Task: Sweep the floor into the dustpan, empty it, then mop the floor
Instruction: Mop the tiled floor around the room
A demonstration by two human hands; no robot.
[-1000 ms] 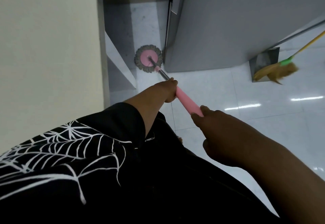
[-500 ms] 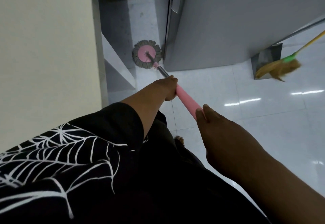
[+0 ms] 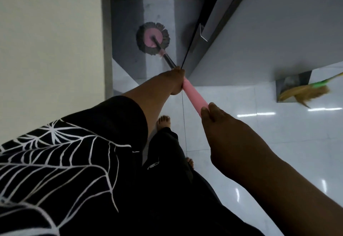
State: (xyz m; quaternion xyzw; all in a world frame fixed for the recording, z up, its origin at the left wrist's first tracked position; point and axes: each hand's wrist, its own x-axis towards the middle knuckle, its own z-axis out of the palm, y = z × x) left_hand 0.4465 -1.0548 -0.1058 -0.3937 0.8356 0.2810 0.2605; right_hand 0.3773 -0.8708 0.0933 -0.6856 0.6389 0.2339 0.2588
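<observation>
Both hands are clamped on the mop's pink handle [image 3: 194, 97], the left hand [image 3: 175, 82] farther down and the right hand [image 3: 220, 124] at the near end. The round mop head [image 3: 153, 39] lies flat on the floor [image 3: 241, 139] at the far end of a narrow gap. The cream wall [image 3: 48, 50] hems it in on the left and a tall grey cabinet [image 3: 269, 28] crowds it on the right. Off to the right, a straw broom [image 3: 304, 94] lies across a dustpan [image 3: 291, 81] by the cabinet's foot.

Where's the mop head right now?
Head view, upper centre: mop head on the floor in the gap between the cream wall, left, and the grey appliance, right.
</observation>
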